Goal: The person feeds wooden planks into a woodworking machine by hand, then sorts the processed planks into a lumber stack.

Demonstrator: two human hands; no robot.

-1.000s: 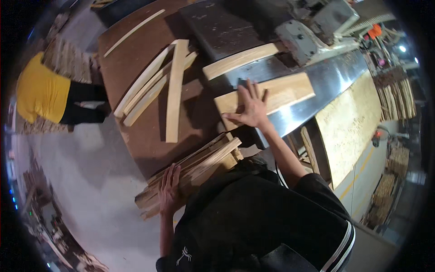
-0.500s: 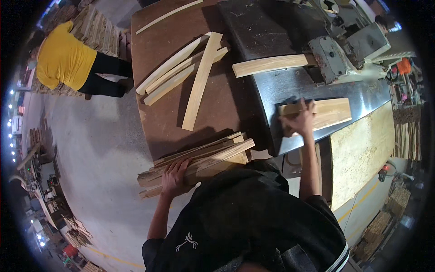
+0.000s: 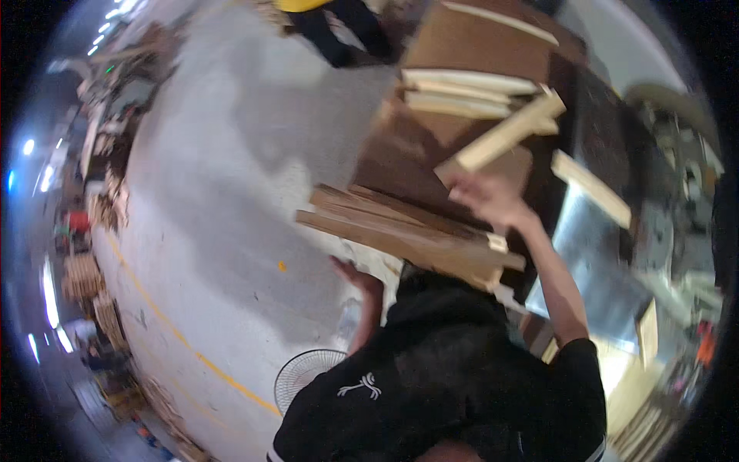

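Had R hand (image 3: 489, 202) blurred, fingers loosely parted, nothing seen in grip, above flat brown tabletop (image 3: 412, 164), just beside lower end of long, straight, pale wooden plank (image 3: 504, 137); couldn't tell touch from small gap. Held L hand (image 3: 366, 283) fairly wide, empty as far as visible, over grey concrete floor (image 3: 208, 154), apart from stack of rough, brown, narrow wooden boards (image 3: 408, 242). Found stack lying along near side of tabletop, close to torso, ends uneven, support underneath unclear. Saw plank lying slantwise over R ends of slim, pale, slightly curved wooden pieces (image 3: 454, 91), w/ short, thick, pale wooden block (image 3: 593, 187) farther R, nr shiny grey metal machine bed (image 3: 581, 250). Judged step in hand as prob. a reach among loose wood. For a clean grasp, needed R fingers squared to plank's long edges, spread enough to straddle, closing nr mid-length rather than at tip, to avoid swinging far end into curved pieces. Advised lifting straight up first, then turning, w/ L palm flat on stack to stop loose boards sliding.
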